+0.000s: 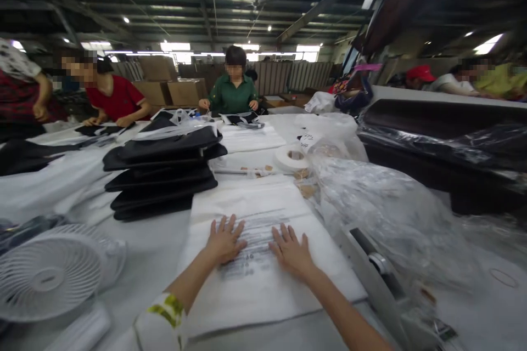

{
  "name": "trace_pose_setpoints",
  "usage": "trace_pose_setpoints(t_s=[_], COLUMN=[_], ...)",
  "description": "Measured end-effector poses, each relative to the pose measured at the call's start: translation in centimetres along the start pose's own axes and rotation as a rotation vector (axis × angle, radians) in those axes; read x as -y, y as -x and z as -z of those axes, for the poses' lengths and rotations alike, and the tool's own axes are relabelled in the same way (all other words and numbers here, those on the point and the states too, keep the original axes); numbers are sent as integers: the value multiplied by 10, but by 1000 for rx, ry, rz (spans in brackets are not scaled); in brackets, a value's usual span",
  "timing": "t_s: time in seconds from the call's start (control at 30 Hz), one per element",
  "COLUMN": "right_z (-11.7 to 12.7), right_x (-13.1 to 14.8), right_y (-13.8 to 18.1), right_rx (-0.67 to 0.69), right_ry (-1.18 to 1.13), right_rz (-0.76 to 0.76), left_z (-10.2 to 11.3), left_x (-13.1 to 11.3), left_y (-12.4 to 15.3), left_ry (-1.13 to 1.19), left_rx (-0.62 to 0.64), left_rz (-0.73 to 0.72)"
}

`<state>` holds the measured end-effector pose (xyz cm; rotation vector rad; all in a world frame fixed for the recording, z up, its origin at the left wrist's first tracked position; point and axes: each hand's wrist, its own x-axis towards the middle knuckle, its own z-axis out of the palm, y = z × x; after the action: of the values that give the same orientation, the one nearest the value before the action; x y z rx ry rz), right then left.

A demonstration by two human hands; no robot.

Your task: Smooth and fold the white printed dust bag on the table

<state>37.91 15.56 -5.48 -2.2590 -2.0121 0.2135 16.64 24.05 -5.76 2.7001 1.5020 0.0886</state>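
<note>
dim hall, ceiling lamps, edges warped

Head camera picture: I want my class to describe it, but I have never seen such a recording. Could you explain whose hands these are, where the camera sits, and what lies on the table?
There is no machine here. The camera is worn on a person's head and looks forward and down, so the two bare arms reaching in from below are that person's own. The left hand and right hand lie flat, fingers spread, on a white printed bag; neither holds anything. On the table you also see a stack of black fabric, a white fan, a roll of tape and crumpled clear plastic. Other workers sit at the far side, busy with their own pieces.
</note>
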Motion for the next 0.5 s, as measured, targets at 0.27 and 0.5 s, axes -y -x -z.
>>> trace_pose_setpoints(t_s=[0.27, 0.5], right_z=[-17, -24], right_x=[16, -20], right_y=[65, 57], right_rx=[43, -91], right_ry=[22, 165], right_rz=[206, 39], left_z=[-22, -8], left_x=[-25, 44], left_y=[107, 137], left_ry=[68, 90], left_rx=[-25, 57], left_rz=[-243, 45])
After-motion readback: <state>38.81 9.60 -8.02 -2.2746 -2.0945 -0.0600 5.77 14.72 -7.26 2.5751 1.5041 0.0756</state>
